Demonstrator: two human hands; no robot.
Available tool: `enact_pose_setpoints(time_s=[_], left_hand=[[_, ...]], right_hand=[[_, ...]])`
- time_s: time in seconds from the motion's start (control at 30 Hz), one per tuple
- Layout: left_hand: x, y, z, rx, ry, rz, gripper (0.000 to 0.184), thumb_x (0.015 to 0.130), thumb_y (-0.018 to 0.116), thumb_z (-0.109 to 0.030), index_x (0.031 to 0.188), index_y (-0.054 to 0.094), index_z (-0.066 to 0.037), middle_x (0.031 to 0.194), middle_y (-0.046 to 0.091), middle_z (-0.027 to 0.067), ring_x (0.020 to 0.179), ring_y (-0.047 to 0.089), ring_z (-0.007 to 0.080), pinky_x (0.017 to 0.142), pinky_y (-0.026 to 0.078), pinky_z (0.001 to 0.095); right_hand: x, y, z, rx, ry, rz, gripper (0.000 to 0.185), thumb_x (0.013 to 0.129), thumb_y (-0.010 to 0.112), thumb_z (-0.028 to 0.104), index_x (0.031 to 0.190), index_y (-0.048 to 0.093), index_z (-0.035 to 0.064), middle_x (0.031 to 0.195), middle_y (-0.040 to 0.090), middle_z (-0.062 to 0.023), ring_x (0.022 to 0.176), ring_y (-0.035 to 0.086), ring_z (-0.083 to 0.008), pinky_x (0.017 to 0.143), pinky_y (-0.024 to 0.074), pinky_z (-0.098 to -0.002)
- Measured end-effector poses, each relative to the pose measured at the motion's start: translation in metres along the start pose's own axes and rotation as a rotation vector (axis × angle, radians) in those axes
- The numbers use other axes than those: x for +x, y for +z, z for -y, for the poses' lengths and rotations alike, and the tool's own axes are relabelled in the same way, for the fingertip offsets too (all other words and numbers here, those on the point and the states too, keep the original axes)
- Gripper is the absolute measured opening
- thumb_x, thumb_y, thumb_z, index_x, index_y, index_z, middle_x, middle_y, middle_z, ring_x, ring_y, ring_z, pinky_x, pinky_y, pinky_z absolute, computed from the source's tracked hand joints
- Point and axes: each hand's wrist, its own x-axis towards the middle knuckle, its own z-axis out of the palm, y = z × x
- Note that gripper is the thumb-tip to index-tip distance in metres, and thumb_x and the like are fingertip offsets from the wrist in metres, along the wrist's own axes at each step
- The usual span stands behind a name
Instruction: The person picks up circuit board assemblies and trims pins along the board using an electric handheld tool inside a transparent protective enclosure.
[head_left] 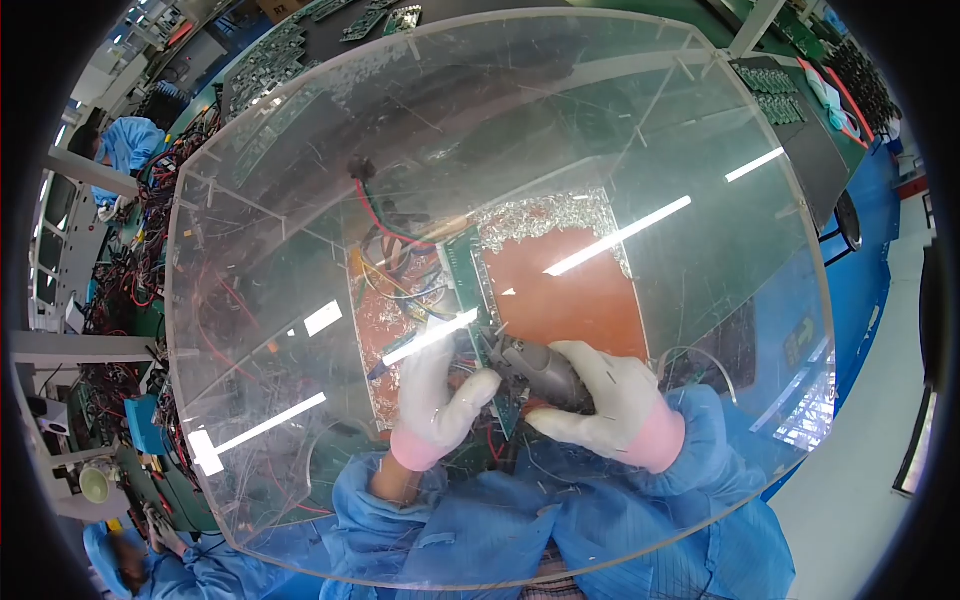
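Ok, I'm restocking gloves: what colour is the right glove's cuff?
The cuff is pink; it shows best in the head view.

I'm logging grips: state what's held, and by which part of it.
The right hand grips a dark grey tool by its thick body. Whether the left hand, at the green board, holds anything cannot be told.
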Motion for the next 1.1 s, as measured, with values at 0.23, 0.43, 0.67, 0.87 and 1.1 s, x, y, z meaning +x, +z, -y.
enact_pose_setpoints(time_s=[0.23, 0.43, 0.67, 0.87, 1.1], left_hand=[[0.001, 0.001, -0.002, -0.043, 0.027, -0.028, 0.059, 0.084, 0.060, -0.033, 0.129, 0.049, 0.003, 0.124, 0.055, 0.0201, 0.103, 0.055, 0.0330, 0.091, 0.042, 0.0394], [0.002, -0.001, -0.002, -0.200, 0.000, -0.010, 0.060, 0.085, 0.058, -0.034, 0.130, 0.048, 0.004, 0.127, 0.054, 0.0198, 0.108, 0.054, 0.0321, 0.094, 0.040, 0.0393], [0.004, -0.010, -0.009, -0.315, -0.118, 0.140, 0.065, 0.086, 0.055, -0.037, 0.135, 0.044, 0.004, 0.135, 0.049, 0.0200, 0.119, 0.049, 0.0315, 0.100, 0.036, 0.0393], [0.009, -0.016, -0.008, -0.321, -0.117, 0.230, 0.066, 0.088, 0.054, -0.037, 0.138, 0.040, 0.004, 0.141, 0.043, 0.0198, 0.126, 0.044, 0.0308, 0.104, 0.033, 0.0389], [0.009, -0.016, -0.009, -0.424, -0.154, 0.186, 0.056, 0.091, 0.051, -0.026, 0.137, 0.041, 0.005, 0.139, 0.046, 0.0182, 0.124, 0.045, 0.0280, 0.103, 0.034, 0.0370]], right_hand=[[0.004, -0.001, -0.005, 0.060, -0.038, 0.006, 0.056, 0.073, 0.074, 0.039, 0.114, 0.056, 0.0057, 0.086, 0.068, -0.0104, 0.071, 0.065, -0.0257, 0.063, 0.0494, -0.0319], [0.008, -0.007, -0.017, -0.184, -0.328, -0.231, 0.060, 0.063, 0.081, 0.027, 0.111, 0.059, -0.0003, 0.082, 0.066, -0.0102, 0.064, 0.061, -0.0233, 0.058, 0.0473, -0.0284], [0.016, -0.011, -0.013, -0.419, -0.449, -0.311, 0.061, 0.059, 0.082, 0.026, 0.110, 0.059, 0.0006, 0.073, 0.061, -0.0064, 0.057, 0.056, -0.0206, 0.054, 0.0451, -0.0279], [0.017, -0.012, -0.014, -0.485, -0.477, -0.346, 0.061, 0.057, 0.083, 0.026, 0.108, 0.060, 0.0027, 0.070, 0.059, -0.0050, 0.055, 0.054, -0.0204, 0.053, 0.0443, -0.0283], [0.017, -0.008, -0.023, -0.336, -0.421, -0.317, 0.060, 0.056, 0.082, 0.027, 0.107, 0.060, 0.0039, 0.070, 0.059, -0.0045, 0.055, 0.053, -0.0195, 0.051, 0.0430, -0.0275]])
